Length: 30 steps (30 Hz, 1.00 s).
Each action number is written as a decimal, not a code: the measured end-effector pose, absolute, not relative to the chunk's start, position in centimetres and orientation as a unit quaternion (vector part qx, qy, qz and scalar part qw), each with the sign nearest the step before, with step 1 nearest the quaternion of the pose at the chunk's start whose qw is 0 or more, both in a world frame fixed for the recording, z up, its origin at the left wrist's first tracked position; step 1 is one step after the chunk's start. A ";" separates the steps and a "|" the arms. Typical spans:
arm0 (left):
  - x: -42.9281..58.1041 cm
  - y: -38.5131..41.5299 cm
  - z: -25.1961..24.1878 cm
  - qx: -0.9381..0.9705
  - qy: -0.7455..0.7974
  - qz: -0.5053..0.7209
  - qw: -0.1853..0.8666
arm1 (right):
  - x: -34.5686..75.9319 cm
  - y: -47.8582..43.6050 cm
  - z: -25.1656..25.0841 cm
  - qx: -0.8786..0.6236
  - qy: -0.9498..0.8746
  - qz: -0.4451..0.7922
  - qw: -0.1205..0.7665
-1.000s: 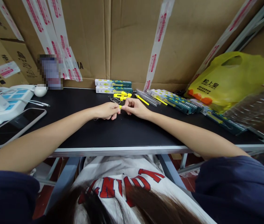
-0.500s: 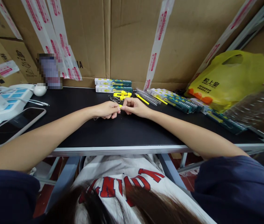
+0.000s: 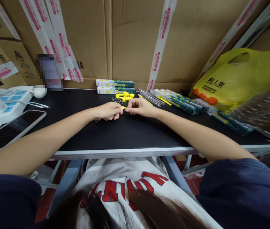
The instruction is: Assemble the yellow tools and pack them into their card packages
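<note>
Between my two hands is a small yellow plastic piece (image 3: 123, 107), mostly covered by the fingers. My left hand (image 3: 111, 111) is closed around it, and a bit of thin wire shows below the palm. The fingertips of my right hand (image 3: 137, 107) pinch together at the piece's right end; whether they grip it or something tiny beside it is hard to see. Just behind the hands lie several yellow plastic parts (image 3: 125, 96) and some thin bent metal wires (image 3: 116, 100). Metal rods (image 3: 151, 97) and a yellow stick (image 3: 165, 100) lie to the right.
Two small boxes (image 3: 115, 90) are stacked against the cardboard wall (image 3: 135, 41). More such boxes (image 3: 180, 103) lie at right, near a yellow plastic bag (image 3: 223, 79) and clear plastic packaging (image 3: 256, 105). At left are a phone (image 3: 13, 128) and a white power strip (image 3: 17, 101).
My right fingertips have shifted slightly at the yellow piece, showing a little more of a gap. My left hand stays nearly still. The view has tilted a touch.
</note>
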<state>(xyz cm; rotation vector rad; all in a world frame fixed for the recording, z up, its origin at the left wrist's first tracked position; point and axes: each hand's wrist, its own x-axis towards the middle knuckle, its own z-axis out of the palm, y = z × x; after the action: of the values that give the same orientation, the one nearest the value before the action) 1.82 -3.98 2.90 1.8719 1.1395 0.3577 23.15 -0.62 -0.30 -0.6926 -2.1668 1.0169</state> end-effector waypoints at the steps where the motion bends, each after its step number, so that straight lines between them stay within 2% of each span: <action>1: 1.8 -4.0 3.0 0.761 0.459 0.145 0.435 | 23.0 -0.7 -0.4 -0.265 -0.815 0.388 0.339; 7: 1.8 -4.1 3.1 0.789 0.469 0.126 0.377 | 22.1 -1.2 -1.5 -0.271 -0.775 0.407 0.399; 14: 2.2 -4.4 2.8 0.794 0.456 0.106 0.388 | 21.8 -1.2 -1.8 -0.277 -0.739 0.446 0.423; 30: 3.0 -5.5 2.8 0.688 0.460 0.125 0.547 | 21.0 -2.0 -1.6 -0.255 -0.739 0.440 0.443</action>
<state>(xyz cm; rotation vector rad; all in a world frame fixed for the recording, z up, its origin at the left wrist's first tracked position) 2.99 -5.46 2.82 1.6310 1.0907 0.2958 21.05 -1.95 -1.58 -0.6315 -1.8325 1.0916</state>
